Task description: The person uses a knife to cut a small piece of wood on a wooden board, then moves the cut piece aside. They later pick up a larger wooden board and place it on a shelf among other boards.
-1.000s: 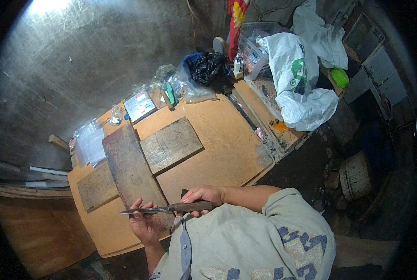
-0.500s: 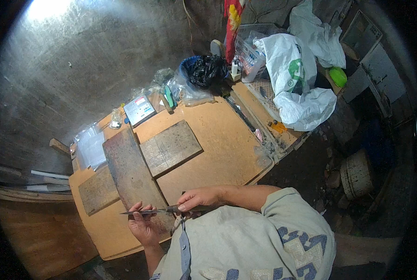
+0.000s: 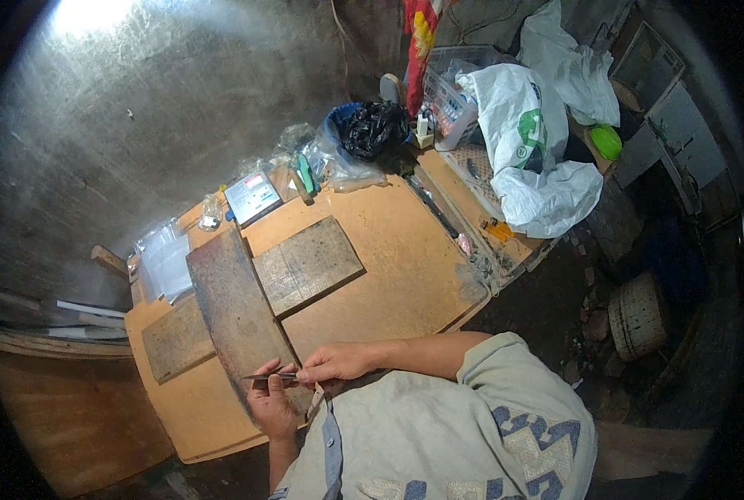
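Note:
A slim, pointed knife (image 3: 258,377) lies crosswise between my hands, near the table's front edge. Its tip points left, past the fingers of my left hand (image 3: 273,408), which are closed around the blade. My right hand (image 3: 339,362) grips the other end, and its fingers hide the handle. Both hands are close together over the near end of a long dark wooden board (image 3: 239,304). That board slants across the table and rests over two shorter wooden boards, one on its right (image 3: 309,265) and one on its left (image 3: 176,337).
Along the back of the orange-brown table (image 3: 397,275) sit a white box (image 3: 253,198), a green-handled tool (image 3: 305,172) and a blue container with a black bag (image 3: 372,129). White sacks (image 3: 543,196) and a plastic basket (image 3: 454,117) stand at the far right. Clear plastic bags (image 3: 164,262) lie far left.
My hands have drawn closer together: the left has moved right along the knife, the right slightly left. Less of the blade shows between them.

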A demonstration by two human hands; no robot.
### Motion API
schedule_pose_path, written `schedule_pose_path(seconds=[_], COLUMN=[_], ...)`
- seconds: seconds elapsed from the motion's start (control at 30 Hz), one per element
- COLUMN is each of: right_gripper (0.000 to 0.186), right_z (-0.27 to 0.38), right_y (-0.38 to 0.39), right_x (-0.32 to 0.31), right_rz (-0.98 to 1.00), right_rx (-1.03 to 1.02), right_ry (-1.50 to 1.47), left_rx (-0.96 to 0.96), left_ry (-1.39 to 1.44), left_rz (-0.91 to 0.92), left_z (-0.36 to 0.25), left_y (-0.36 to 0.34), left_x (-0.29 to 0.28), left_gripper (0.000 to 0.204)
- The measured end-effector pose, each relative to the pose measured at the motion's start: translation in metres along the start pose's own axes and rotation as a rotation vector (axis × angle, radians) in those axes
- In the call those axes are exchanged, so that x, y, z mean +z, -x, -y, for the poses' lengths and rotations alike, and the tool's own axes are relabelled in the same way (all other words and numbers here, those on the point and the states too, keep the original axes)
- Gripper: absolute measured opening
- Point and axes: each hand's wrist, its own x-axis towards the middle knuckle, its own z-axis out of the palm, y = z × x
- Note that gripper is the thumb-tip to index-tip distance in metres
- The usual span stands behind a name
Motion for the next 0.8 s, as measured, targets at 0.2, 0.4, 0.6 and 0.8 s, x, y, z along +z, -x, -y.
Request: schedule_pose_path(seconds=[0.2, 0.4, 0.6, 0.8], right_gripper=[0.054, 0.055, 0.056, 0.056], right_z=[-0.01, -0.008, -0.01, -0.009], right_y=[0.0, 0.001, -0.001, 0.001], right_x=[-0.003, 0.0, 0.0, 0.0], right_rz=[0.034, 0.008, -0.004, -0.025], right_rx=[0.001, -0.011, 0.007, 0.049], right_ry=[-0.006, -0.016, -0.016, -0.017], left_rx=[-0.004, 0.01, -0.037, -0.041], left_ry=[-0.015, 0.055, -0.012, -0.027], left_rz=[0.015, 0.013, -0.002, 0.012], left_z=[0.004, 0.002, 0.005, -0.003], left_y=[0.002, 0.003, 0.001, 0.002], left_x=[0.0, 0.003, 0.0, 0.004], left_gripper=[0.036, 0.036, 0.03, 0.03])
